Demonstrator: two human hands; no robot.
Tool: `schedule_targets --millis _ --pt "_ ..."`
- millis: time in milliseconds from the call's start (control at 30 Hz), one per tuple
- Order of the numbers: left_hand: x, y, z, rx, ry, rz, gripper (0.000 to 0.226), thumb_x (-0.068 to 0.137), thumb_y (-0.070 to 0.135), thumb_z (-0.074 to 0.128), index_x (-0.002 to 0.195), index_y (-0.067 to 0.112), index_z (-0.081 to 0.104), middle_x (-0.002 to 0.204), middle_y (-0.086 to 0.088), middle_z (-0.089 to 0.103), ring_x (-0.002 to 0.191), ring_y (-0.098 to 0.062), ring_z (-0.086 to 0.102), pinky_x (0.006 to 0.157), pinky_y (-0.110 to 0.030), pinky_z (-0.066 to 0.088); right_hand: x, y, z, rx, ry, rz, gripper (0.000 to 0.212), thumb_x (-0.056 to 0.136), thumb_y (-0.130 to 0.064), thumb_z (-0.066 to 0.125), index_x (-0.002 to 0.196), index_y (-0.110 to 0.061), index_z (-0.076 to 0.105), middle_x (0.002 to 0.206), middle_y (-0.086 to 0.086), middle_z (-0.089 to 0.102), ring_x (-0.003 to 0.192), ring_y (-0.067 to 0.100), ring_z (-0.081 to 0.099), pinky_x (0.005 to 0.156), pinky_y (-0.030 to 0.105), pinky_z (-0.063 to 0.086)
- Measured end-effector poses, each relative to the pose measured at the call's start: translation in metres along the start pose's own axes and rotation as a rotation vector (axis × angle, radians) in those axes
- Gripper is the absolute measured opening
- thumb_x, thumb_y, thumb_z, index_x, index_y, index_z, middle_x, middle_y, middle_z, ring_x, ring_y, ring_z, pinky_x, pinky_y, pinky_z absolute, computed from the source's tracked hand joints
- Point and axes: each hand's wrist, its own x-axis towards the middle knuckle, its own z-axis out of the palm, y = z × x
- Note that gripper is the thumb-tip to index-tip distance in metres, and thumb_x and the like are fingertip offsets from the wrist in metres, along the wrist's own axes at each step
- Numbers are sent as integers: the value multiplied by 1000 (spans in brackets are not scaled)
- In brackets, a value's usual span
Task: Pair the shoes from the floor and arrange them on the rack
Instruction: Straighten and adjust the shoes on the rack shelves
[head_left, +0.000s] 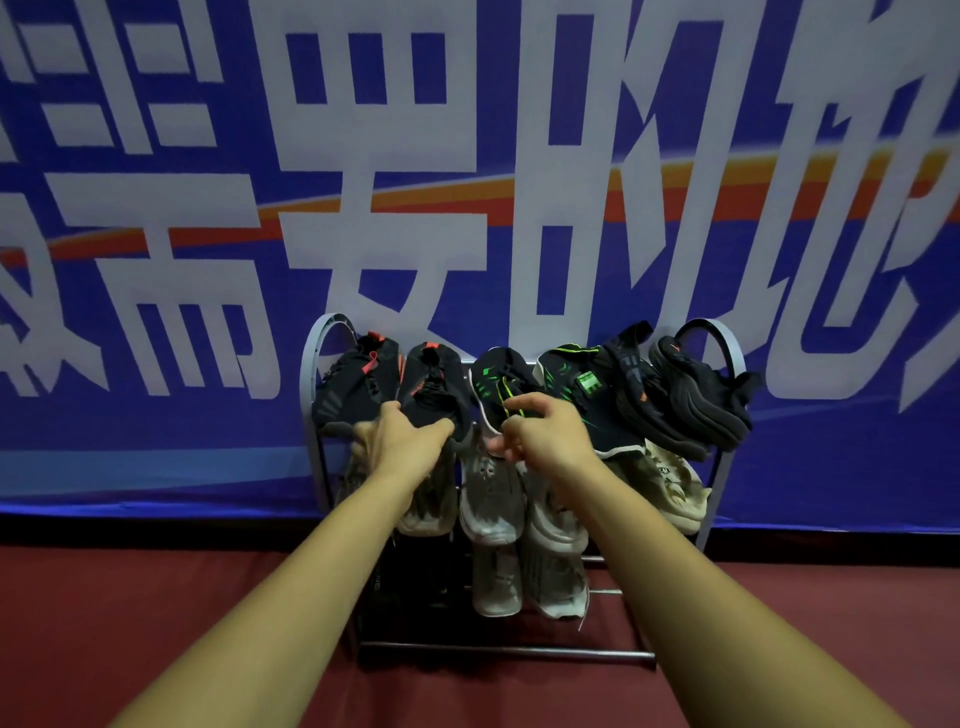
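Note:
A grey metal shoe rack (312, 364) stands against the banner wall with three tiers. On its top tier sit a black pair with red accents (358, 379), a black pair with green accents (582, 384) and a black pair (691, 395) at the right. My left hand (405, 436) grips the toe of the right shoe of the black-red pair (434, 384). My right hand (540, 431) rests on the toe of the left black-green shoe (493, 379), fingers curled at its edge. White and beige shoes (491, 499) fill the middle tier; more pale shoes (553, 582) and dark ones sit on the bottom tier.
A large blue banner (467, 182) with white characters covers the wall behind the rack. Red floor (130, 623) spreads in front and to both sides. The rack's front bottom bar (509, 652) lies close to the floor.

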Motion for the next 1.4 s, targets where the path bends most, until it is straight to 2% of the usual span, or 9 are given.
schedule_targets --millis 133,233,333,500,700,800,933,1167,1400 --pt "-8 6 -3 200 39 316 38 81 35 68 117 25 63 126 -4 49 123 -29 44 99 -37 42 8 14 -20 -243 200 -9 31 81 -20 59 112 -20 63 62 1 71 70 13 71 82 41 58" --pt "-17 9 2 181 -88 539 17 80 29 65 95 30 72 100 5 64 99 -19 62 87 -33 48 4 18 -23 -399 165 -19 45 77 -46 59 119 -32 55 81 0 74 81 23 72 83 44 58" --pt "-21 9 12 378 -85 617 22 80 41 62 101 40 67 99 14 60 104 -17 52 88 -38 37 4 24 -17 -540 115 19 69 73 -64 52 136 -39 37 110 4 70 93 32 71 86 44 57" --pt "-24 11 18 395 -42 584 27 84 48 61 109 42 64 100 14 58 109 -19 48 84 -37 28 -7 15 -16 77 33 162 60 94 -28 63 143 -26 28 100 0 54 59 18 59 39 18 40" --pt "-23 16 19 184 -75 477 28 86 62 53 107 43 56 83 19 64 100 -15 56 90 -41 30 -3 7 -17 438 76 238 51 88 -14 69 133 -12 45 78 5 55 41 6 46 37 17 33" --pt "-28 28 20 98 -117 350 45 86 71 48 108 33 53 85 17 62 92 -12 55 85 -38 29 -4 3 -16 441 27 187 29 85 -16 73 109 -3 62 64 3 51 42 7 43 38 19 33" --pt "-19 39 15 -194 -193 186 64 64 69 64 103 19 59 95 -1 69 90 -23 65 87 -44 51 -11 2 -10 432 -68 121 16 86 -19 74 96 -8 67 72 2 59 48 7 47 46 20 33" --pt "-11 41 -3 -678 -191 57 20 70 36 65 67 17 65 70 -6 61 67 -24 59 66 -35 47 -13 -14 -9 520 -172 203 37 95 -47 60 111 -15 62 77 5 73 54 10 51 44 17 37" --pt "-11 37 -11 -891 -318 -1 41 66 42 66 96 14 70 91 -12 70 81 -30 66 72 -38 49 -1 -7 -23 744 -3 261 27 88 -40 72 98 -15 67 75 -1 66 45 5 46 37 15 33"
